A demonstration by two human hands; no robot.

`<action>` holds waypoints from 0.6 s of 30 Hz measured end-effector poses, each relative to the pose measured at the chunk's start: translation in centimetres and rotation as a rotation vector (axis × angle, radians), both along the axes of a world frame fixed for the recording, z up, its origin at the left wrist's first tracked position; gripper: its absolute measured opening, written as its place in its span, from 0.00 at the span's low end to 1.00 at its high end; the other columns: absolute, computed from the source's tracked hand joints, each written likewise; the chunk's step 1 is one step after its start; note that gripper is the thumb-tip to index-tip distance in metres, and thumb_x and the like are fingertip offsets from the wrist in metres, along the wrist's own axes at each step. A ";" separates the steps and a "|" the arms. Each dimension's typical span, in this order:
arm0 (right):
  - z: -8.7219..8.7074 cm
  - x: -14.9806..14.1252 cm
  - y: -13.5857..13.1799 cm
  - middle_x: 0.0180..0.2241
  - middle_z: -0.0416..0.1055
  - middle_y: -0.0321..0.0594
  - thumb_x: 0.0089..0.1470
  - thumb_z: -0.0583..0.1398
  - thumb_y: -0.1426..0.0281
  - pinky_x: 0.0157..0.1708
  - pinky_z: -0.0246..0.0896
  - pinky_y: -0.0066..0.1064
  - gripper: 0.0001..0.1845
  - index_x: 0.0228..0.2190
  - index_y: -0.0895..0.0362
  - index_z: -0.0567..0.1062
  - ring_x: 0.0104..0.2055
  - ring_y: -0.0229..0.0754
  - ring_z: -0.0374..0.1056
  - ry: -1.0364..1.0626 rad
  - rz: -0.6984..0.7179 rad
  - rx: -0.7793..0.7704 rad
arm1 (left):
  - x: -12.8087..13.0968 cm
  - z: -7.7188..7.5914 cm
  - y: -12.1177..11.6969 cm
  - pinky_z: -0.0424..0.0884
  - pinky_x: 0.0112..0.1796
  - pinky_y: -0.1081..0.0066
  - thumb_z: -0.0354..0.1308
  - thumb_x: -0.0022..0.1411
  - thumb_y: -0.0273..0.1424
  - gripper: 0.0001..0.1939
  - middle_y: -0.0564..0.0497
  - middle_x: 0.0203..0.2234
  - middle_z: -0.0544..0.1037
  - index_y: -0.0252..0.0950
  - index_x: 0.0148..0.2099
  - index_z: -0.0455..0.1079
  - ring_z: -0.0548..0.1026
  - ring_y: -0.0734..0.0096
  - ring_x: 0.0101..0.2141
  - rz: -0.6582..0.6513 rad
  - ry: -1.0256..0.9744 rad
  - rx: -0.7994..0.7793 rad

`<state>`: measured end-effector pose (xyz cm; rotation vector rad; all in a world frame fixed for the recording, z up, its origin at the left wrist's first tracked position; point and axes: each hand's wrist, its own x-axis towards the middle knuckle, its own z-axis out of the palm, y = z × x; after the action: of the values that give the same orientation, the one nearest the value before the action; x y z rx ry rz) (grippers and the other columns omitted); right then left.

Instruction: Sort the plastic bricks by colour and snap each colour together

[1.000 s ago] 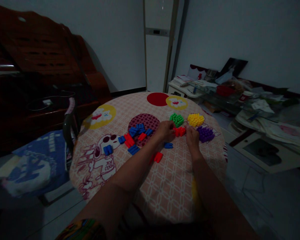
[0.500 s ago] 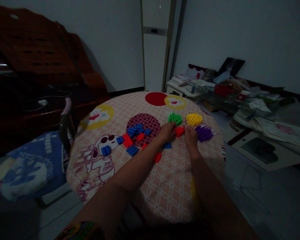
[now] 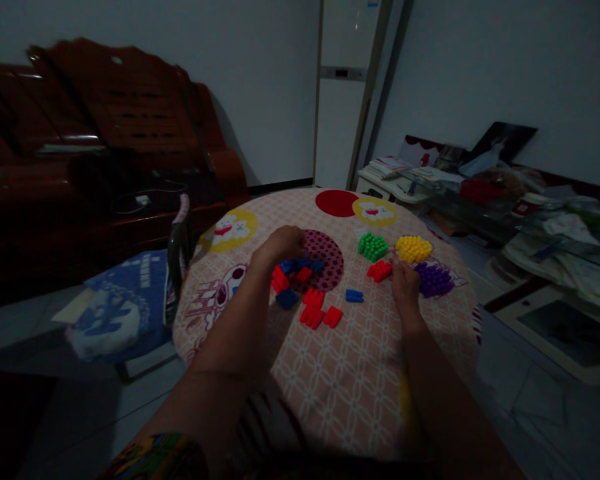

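On the counter [image 3: 360,373], the left hand [image 3: 280,244], seemingly closing on loose red and blue blocks [image 3: 300,273], could scatter them, while the right hand [image 3: 404,283] rests, fingers curled and apparently empty, beside the red cluster [image 3: 379,270].

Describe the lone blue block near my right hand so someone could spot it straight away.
Start at the round table, then the right hand. Just left of it lies the blue block, alone on bare cloth; the other blue pieces sit mixed with red ones under the left hand.
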<state>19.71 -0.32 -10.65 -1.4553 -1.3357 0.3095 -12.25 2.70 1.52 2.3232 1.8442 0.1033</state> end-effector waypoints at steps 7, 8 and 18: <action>0.3 -0.2 0.0 0.24 0.69 0.40 0.59 0.49 0.54 0.32 0.55 0.35 0.24 0.23 0.56 0.71 0.29 0.43 0.62 -0.058 -0.039 0.009 | -3.2 -2.0 -3.6 0.62 0.32 0.73 0.64 0.55 0.42 0.16 0.51 0.15 0.72 0.34 0.27 0.75 0.70 0.70 0.25 0.063 0.058 -0.242; 0.3 -0.2 -0.1 0.23 0.69 0.39 0.59 0.49 0.54 0.32 0.54 0.34 0.23 0.23 0.55 0.70 0.28 0.42 0.61 -0.051 -0.035 0.017 | -3.0 -2.5 -3.8 0.62 0.32 0.73 0.65 0.54 0.43 0.16 0.50 0.17 0.72 0.34 0.26 0.75 0.70 0.69 0.25 0.059 0.069 -0.224; 0.7 -0.4 -0.4 0.24 0.69 0.39 0.58 0.48 0.55 0.34 0.56 0.35 0.22 0.23 0.55 0.70 0.29 0.42 0.61 -0.030 -0.043 -0.002 | -3.5 1.4 -4.8 0.62 0.27 0.76 0.62 0.51 0.30 0.13 0.53 0.23 0.78 0.35 0.42 0.78 0.71 0.73 0.25 -0.099 -0.346 -0.138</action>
<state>19.26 -0.74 -9.99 -1.4934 -1.3263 0.2613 -15.70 -2.07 2.93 2.1380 1.5176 0.3307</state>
